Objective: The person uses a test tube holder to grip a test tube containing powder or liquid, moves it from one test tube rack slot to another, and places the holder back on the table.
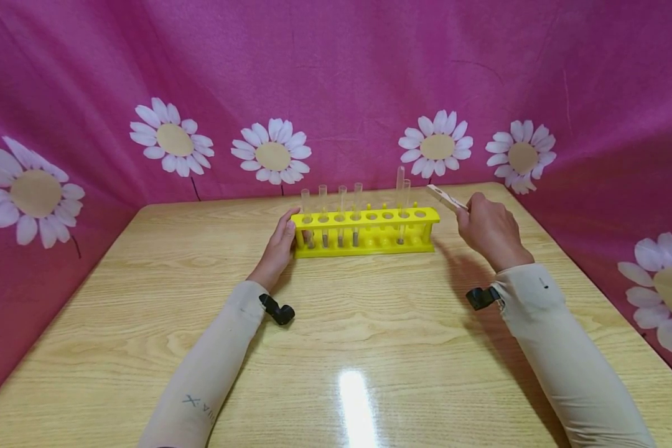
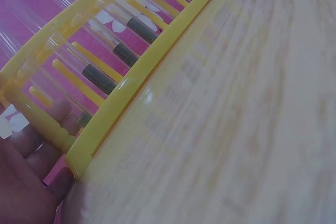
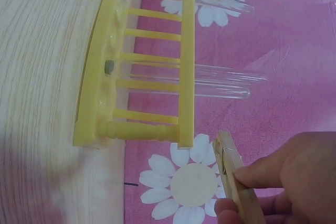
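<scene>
A yellow test tube rack (image 1: 364, 251) stands upright on the wooden table. My left hand (image 1: 280, 241) holds its left end, fingers around the end post (image 2: 39, 116). Several glass test tubes (image 1: 342, 199) with dark grey matter at the bottom stand in the left holes. Toward the right end, another tube (image 1: 407, 193) also has a little dark matter low in it. Close to it, a tube (image 3: 231, 91) has its rounded end up. Just right of the rack, my right hand (image 1: 493, 230) pinches a wooden test tube holder (image 1: 447, 198), raised above the table, its tip pointing toward the tubes.
Light wood-grain table (image 1: 336, 330) spreads in front of the rack. Behind and at both sides hangs a magenta cloth (image 1: 347, 93) with white daisies. Black camera mounts (image 1: 279, 310) sit at both sleeve cuffs. Pegs line the rack's back, and some of its middle holes hold no tube.
</scene>
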A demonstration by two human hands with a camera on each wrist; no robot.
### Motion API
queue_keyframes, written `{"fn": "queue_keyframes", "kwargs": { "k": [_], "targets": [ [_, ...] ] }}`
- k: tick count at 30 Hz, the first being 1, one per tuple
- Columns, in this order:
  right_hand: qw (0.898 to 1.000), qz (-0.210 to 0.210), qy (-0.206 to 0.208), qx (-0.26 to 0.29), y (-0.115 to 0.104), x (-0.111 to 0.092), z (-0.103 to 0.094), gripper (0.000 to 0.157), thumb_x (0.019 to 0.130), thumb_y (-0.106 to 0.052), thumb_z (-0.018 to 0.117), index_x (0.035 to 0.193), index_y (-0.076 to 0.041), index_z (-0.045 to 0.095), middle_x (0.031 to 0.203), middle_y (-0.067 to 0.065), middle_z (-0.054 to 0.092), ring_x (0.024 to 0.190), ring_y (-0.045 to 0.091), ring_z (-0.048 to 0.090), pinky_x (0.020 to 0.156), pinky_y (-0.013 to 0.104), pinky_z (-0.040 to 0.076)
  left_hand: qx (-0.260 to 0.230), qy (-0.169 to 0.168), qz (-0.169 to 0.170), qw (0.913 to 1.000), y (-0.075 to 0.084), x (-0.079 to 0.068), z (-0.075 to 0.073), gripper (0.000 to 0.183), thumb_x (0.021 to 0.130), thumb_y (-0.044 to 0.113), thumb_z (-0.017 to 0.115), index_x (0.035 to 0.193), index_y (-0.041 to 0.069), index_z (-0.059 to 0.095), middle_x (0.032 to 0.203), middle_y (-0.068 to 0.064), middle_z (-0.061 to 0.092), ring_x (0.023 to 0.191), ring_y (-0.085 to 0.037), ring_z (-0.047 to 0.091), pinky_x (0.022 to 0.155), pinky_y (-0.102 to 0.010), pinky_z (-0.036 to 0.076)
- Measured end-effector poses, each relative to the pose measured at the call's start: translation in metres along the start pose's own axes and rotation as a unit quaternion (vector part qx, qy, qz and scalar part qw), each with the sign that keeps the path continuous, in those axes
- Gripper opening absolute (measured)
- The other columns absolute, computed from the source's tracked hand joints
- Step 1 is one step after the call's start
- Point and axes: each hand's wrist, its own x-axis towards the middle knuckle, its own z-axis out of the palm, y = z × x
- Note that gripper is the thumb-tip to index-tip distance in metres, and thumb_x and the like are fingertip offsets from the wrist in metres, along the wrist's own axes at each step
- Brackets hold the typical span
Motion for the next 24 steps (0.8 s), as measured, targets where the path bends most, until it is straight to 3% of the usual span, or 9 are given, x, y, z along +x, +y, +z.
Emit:
{"fn": "queue_keyframes", "kwargs": {
  "k": [7, 18, 24],
  "targets": [
    [1.0, 0.003, -0.004, 0.005, -0.001, 0.0, 0.0, 0.029, 0.099, -0.024, 0.051, 0.106, 0.004, 0.048, 0.082, 0.019, 0.053, 0.067, 0.033, 0.047, 0.056, 0.039, 0.042, 0.014, 0.014, 0.015, 0.9997, -0.021, 0.01, -0.002, 0.049, 0.105, 0.042, 0.021, 0.152, 0.029, 0.023, 0.148, -0.008, 0.032, 0.132, -0.021, 0.032, 0.114, -0.038, 0.02],
    [1.0, -0.012, -0.003, 0.027, -0.003, -0.001, -0.001, 0.03, 0.097, -0.022, 0.052, 0.108, 0.006, 0.048, 0.082, 0.02, 0.052, 0.066, 0.032, 0.048, 0.05, 0.035, 0.043, 0.025, 0.021, 0.018, 0.9993, -0.023, 0.01, -0.001, 0.051, 0.106, 0.041, 0.022, 0.153, 0.023, 0.021, 0.151, -0.008, 0.029, 0.134, -0.022, 0.03, 0.115, -0.04, 0.02],
    [0.999, -0.023, 0.01, 0.028, -0.004, -0.001, -0.001, 0.027, 0.095, -0.017, 0.055, 0.105, 0.007, 0.05, 0.086, 0.021, 0.05, 0.07, 0.033, 0.047, 0.057, 0.039, 0.046, 0.025, 0.025, 0.015, 0.9993, -0.022, 0.01, -0.001, 0.049, 0.106, 0.04, 0.022, 0.152, 0.025, 0.023, 0.147, -0.01, 0.033, 0.131, -0.022, 0.033, 0.114, -0.04, 0.022]
  ]
}}
